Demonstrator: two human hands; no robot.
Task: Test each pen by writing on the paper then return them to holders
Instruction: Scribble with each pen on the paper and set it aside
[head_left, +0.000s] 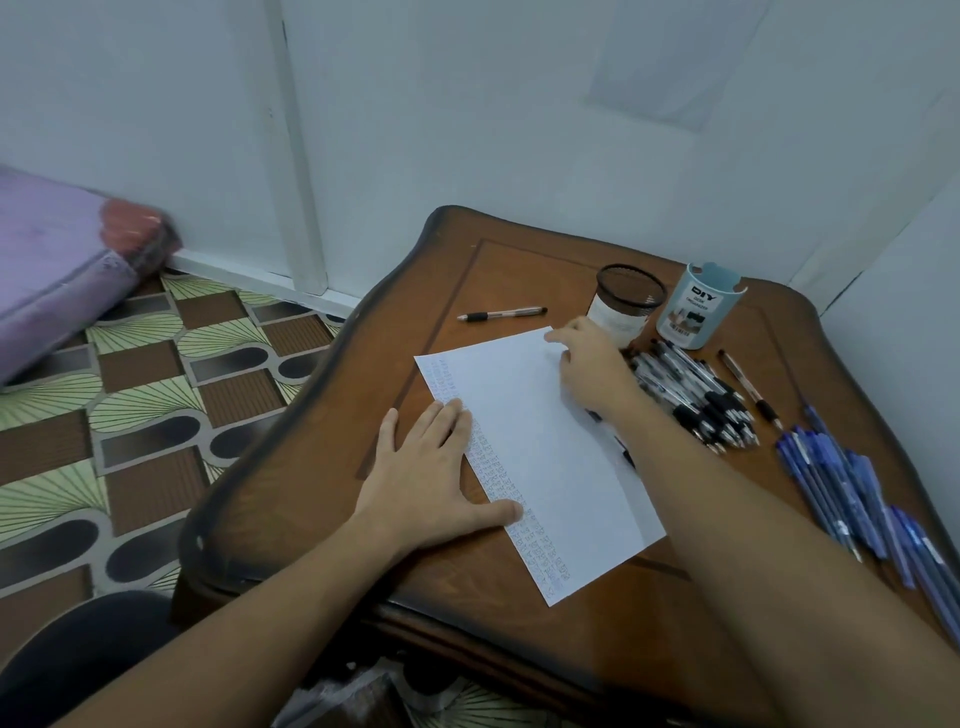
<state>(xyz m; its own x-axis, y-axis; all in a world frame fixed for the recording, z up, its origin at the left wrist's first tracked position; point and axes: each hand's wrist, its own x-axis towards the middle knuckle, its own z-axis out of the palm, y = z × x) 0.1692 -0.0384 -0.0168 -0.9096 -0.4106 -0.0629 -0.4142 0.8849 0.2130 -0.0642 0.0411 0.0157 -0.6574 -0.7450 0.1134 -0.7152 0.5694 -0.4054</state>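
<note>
The left hand (431, 467) lies flat with straight fingers, pinning the paper (545, 467) to the tabletop (519, 270), likely against sliding. The right hand (592, 364) touches the sheet's far corner; its grip I cannot tell. Black pens (691, 400) lie loose just before the holders (628, 301).

Left forearm (260, 597) and right forearm (753, 519) are shown bare up to the frame edge. Left hand (434, 478) and right hand (589, 366) are likewise uncovered. At lower left a rounded dark-clothed shape is seen, apparently a knee (78, 654); the fabric is blurred.
</note>
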